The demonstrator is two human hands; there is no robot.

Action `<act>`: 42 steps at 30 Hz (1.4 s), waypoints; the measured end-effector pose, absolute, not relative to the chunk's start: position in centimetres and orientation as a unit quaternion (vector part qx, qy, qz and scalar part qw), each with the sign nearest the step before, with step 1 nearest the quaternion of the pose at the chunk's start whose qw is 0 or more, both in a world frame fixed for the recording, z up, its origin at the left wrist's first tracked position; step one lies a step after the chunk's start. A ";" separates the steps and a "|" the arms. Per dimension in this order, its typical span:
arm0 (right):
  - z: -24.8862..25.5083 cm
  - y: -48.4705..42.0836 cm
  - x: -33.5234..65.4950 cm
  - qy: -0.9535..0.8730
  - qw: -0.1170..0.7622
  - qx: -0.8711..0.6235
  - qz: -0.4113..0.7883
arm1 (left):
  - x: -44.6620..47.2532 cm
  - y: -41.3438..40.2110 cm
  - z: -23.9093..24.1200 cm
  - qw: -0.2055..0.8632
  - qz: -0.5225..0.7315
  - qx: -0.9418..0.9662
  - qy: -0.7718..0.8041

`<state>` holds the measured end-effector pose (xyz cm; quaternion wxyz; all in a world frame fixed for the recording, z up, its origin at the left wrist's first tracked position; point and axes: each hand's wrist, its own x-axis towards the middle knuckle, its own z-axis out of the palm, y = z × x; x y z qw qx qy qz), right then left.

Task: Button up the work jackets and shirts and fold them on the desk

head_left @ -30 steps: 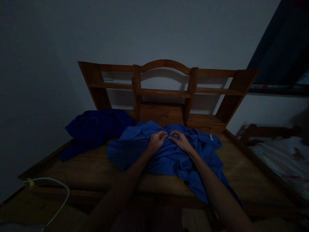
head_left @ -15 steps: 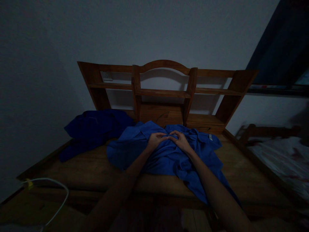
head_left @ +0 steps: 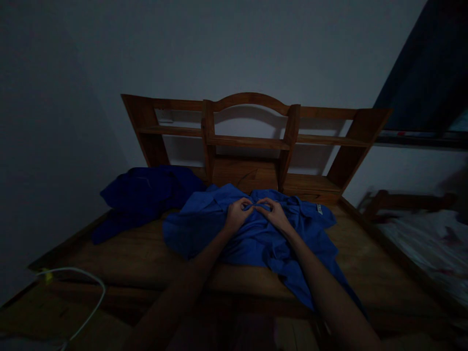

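A bright blue shirt point(head_left: 256, 239) lies spread on a wooden desk point(head_left: 127, 253), its lower part hanging over the front edge. My left hand point(head_left: 237, 214) and my right hand point(head_left: 273, 213) meet at the shirt's upper middle, near the collar. Both have their fingers curled and pinch the fabric where the two front edges come together. The fingertips nearly touch each other. What exactly lies between the fingertips is too dark and small to make out.
A darker blue garment point(head_left: 146, 192) lies bunched at the desk's back left. A wooden shelf unit point(head_left: 248, 141) stands along the wall behind. A white cable point(head_left: 84, 297) loops at the front left. A bed point(head_left: 431, 239) stands to the right.
Both hands stay at the same spot on the shirt; only the fingers shift slightly. The view has nudged a little.
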<state>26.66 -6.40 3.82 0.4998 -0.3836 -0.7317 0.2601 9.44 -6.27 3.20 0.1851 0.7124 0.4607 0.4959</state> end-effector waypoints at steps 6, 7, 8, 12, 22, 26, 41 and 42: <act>4.7 -6.7 27.0 -0.706 0.517 -0.410 0.256 | 8.1 -6.8 5.2 0.071 0.431 0.725 0.532; 4.8 -6.7 27.1 -0.699 0.521 -0.418 0.255 | 7.6 -6.7 5.7 0.070 0.420 0.727 0.539; 5.0 -6.6 27.2 -0.692 0.525 -0.427 0.252 | 7.0 -6.5 6.1 0.075 0.408 0.732 0.540; 5.3 -6.1 28.4 -0.665 0.547 -0.460 0.217 | 4.9 -5.6 7.2 0.141 0.361 0.778 0.494; 5.0 -6.3 29.5 -0.686 0.450 -0.571 0.009 | 6.3 -5.1 4.4 0.196 0.440 0.771 0.417; 6.0 -8.1 27.5 -0.802 0.394 -0.446 -0.044 | 6.7 -5.8 3.7 0.203 0.495 0.747 0.395; 4.4 -7.1 25.6 -0.766 0.450 -0.427 0.167 | 7.4 -5.4 2.7 0.389 0.523 0.667 0.361; 4.3 -7.0 25.7 -0.765 0.448 -0.424 0.184 | 7.4 -5.4 2.7 0.393 0.522 0.663 0.365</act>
